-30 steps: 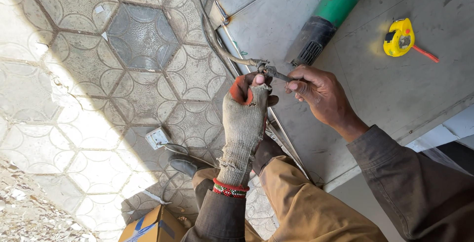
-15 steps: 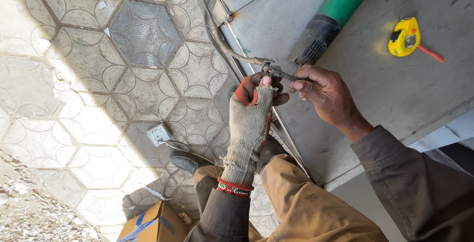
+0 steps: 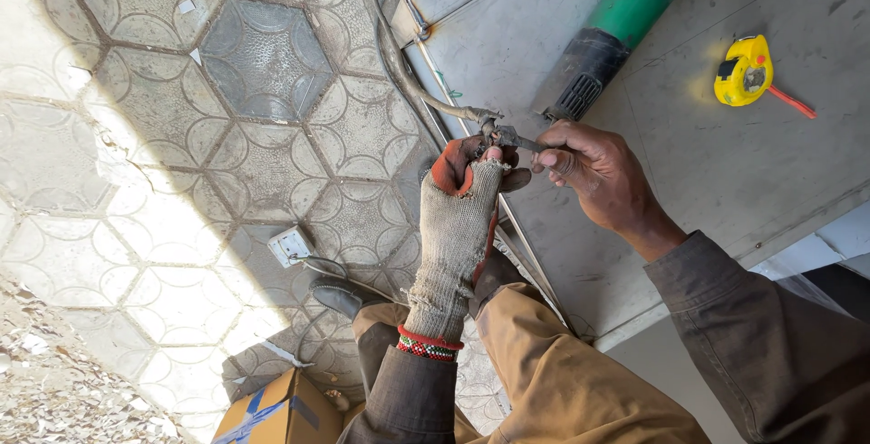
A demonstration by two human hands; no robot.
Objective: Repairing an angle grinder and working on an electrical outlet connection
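Head view, looking down. Left hand (image 3: 462, 199) wears a grey knitted glove with orange fingertips and a red-and-green beaded band at the wrist. Its grip is closed around a small grey metal fitting (image 3: 501, 136) at the end of a thin bent rod or cable (image 3: 426, 100). Right hand (image 3: 594, 168) is bare; thumb and forefinger are pinched shut on the right end of the same fitting, other fingers curled in. The two hands touch the fitting from opposite sides, almost meeting.

Position of fitting: just above the left edge of the worktop (image 3: 770, 163), a grey metal sheet, roughly midway along that edge. The rod runs from the fitting up and to the left, along the worktop edge toward its far left corner.

On the worktop: a power tool with a green body and black rear housing (image 3: 616, 32) lies diagonally near the far edge, its black end close to the right hand but apart from it. A yellow tape measure (image 3: 743, 71) with a red strap lies toward the right side, well apart from both hands.

Floor (image 3: 181, 181): hexagonal patterned paving, partly in bright sun. A small white socket box (image 3: 292, 245) with a cord lies on it near the person's dark shoe (image 3: 340, 294). A cardboard box (image 3: 281, 412) with blue tape sits at the bottom edge. Tan trousers and dark sleeves visible.
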